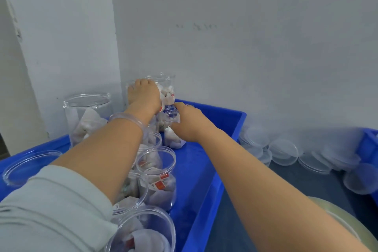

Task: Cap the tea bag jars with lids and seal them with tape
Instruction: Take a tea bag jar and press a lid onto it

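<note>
The tall jar (168, 90) of tea bags, mid-frame at the far end of the blue bin (204, 169), looks light, slick and thin-walled, best gripped round its side; the left hand (143, 96) curls over its top, while the right hand (188, 122) pinches a small jar (172, 117) beside it.

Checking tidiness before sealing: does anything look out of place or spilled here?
Only the clear round plastic lids: they lie in a loose, overlapping heap against the wall, right of the blue plastic tray. Nothing looks spilled.

Clear tea bag jars (156, 172) upright, uncapped in blue bin (204, 169), clear lids (284, 151) heaped just beside
</note>
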Tool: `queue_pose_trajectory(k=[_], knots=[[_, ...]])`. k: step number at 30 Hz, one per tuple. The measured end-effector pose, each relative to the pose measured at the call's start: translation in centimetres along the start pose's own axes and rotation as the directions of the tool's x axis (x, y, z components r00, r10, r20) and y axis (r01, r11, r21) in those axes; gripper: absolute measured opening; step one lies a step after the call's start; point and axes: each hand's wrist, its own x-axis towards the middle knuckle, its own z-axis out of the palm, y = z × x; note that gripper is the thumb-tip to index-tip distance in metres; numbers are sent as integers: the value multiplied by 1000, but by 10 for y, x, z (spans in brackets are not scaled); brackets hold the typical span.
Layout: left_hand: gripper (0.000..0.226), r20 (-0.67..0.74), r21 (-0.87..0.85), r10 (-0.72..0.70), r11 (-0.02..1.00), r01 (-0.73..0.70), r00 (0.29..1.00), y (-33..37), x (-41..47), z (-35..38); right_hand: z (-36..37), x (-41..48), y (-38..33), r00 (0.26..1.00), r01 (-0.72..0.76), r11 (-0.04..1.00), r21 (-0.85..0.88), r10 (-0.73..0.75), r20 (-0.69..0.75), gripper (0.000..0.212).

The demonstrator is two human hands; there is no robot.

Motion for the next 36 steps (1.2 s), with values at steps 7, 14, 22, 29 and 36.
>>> queue_pose_trajectory(k=[7, 14, 22, 29, 36], knots=[[29, -87, 13, 31, 999, -30, 996, 5, -12, -25, -9, -11, 18, 998, -26, 999, 41, 28, -49, 58], [32, -234, -295, 310, 881, -371, 922, 41, -55, -104, -38, -46, 49, 950, 18, 904, 428, 119, -290, 101], [26, 103, -548, 698, 635, -545, 709, 165, -114, -125, -46, -154, 131, 796, -6, 798, 602, 369, -480, 73], [92, 232, -837, 493, 541, -86, 838, 220, -178, -8, -9, -199, 173, 727, -37, 702, 712, 508, -463, 89], [98, 62, -976, 217, 219, 13, 974, 205, -179, 74, -28, -179, 233, 805, -326, 713, 620, 553, -213, 69]])
